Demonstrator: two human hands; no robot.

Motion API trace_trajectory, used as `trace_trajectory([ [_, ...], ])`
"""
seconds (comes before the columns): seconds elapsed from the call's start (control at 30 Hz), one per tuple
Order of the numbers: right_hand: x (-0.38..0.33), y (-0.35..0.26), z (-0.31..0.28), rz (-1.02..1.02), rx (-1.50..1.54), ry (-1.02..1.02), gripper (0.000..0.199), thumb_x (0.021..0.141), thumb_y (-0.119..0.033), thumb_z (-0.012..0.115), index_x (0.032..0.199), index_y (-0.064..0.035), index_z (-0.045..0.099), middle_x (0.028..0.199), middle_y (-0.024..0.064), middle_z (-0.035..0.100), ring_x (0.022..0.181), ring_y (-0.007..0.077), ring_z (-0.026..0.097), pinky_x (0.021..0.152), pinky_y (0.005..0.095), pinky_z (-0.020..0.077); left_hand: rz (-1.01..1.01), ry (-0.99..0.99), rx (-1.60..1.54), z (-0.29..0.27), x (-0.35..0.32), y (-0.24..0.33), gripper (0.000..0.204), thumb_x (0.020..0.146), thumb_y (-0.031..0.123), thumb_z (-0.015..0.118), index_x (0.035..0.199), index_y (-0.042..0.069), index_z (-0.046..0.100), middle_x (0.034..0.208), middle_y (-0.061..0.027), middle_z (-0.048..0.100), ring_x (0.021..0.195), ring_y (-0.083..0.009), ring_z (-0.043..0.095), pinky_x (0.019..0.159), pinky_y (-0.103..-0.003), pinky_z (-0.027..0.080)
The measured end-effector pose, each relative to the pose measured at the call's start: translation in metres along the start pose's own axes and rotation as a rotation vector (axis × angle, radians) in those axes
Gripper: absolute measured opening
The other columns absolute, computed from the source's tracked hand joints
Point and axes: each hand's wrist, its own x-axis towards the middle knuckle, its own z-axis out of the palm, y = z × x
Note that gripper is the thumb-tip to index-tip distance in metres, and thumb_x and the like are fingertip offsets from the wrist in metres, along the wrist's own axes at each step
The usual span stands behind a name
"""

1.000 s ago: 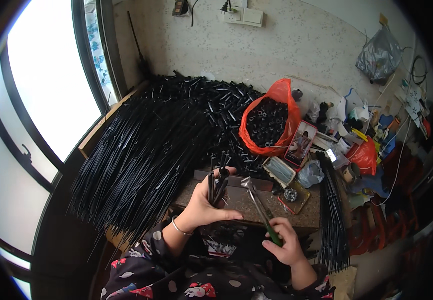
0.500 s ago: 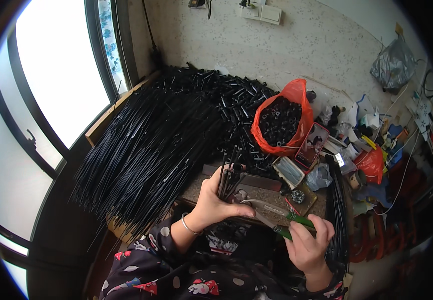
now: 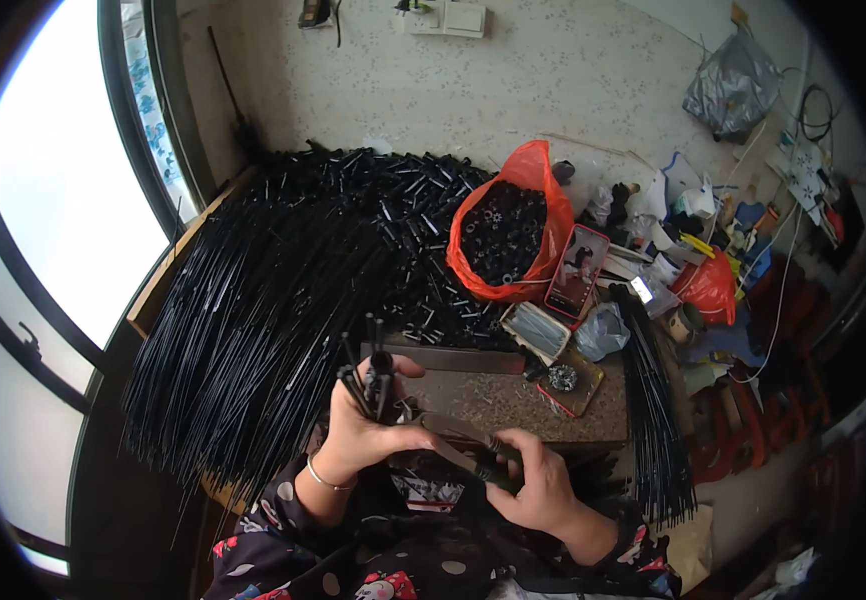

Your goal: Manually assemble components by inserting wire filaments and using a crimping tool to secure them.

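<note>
My left hand is closed around a small bundle of thin black rods and short black tubes, which stick up above its fingers. Its thumb stretches right, against the metal part of a pair of green-handled pliers. My right hand grips these pliers by the handles, partly hiding the green grips. The plier jaws lie beside the lower part of the bundle; what they touch there is too small to make out. Both hands are over the near edge of a speckled worktop.
Long black rods cover the left, with short black tubes heaped behind. A red bag of black ring-like parts, a phone, a tray and a clear bag stand right. More rods hang over the edge.
The whole scene has shifted left in view. My right hand has closed further round the plier handles, covering more of the green grips. My left hand still holds the bundle.
</note>
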Motion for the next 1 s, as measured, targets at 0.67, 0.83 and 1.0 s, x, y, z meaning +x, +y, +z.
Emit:
trace_trajectory([
  [0.67,-0.016,0.014,0.006,0.573,1.522,-0.812,0.021,0.087,-0.015,0.057,0.097,0.0028,0.053,0.076,0.0072,0.062,0.056,0.0111,0.057,0.051,0.0257,0.0469,-0.131,-0.234,-0.191,0.010,0.009,0.006,0.065,0.039,0.038,0.090,0.086,0.002,0.062,0.073,0.0031,0.055,0.064,-0.0053,0.049,0.056,-0.020,0.038],
  [0.83,0.004,-0.001,0.009,0.288,0.430,-0.206,0.045,0.070,-0.010,0.070,0.107,0.0001,0.047,0.074,0.0053,0.058,0.059,0.0130,0.056,0.055,0.0254,0.0444,-0.074,-0.188,0.004,0.010,0.014,0.011,0.056,0.043,0.027,0.091,0.084,0.003,0.061,0.076,0.0031,0.057,0.066,-0.0041,0.048,0.060,-0.019,0.039],
  [1.0,-0.003,-0.008,-0.018,0.102,0.260,-0.179,0.032,0.079,-0.014,0.065,0.102,0.0020,0.051,0.077,0.0115,0.060,0.062,0.0265,0.060,0.058,0.0286,0.0485,-0.017,-0.165,-0.019,0.002,0.017,0.011,0.056,0.045,0.029,0.090,0.085,0.002,0.061,0.071,0.0056,0.050,0.064,-0.0032,0.043,0.057,-0.019,0.035],
])
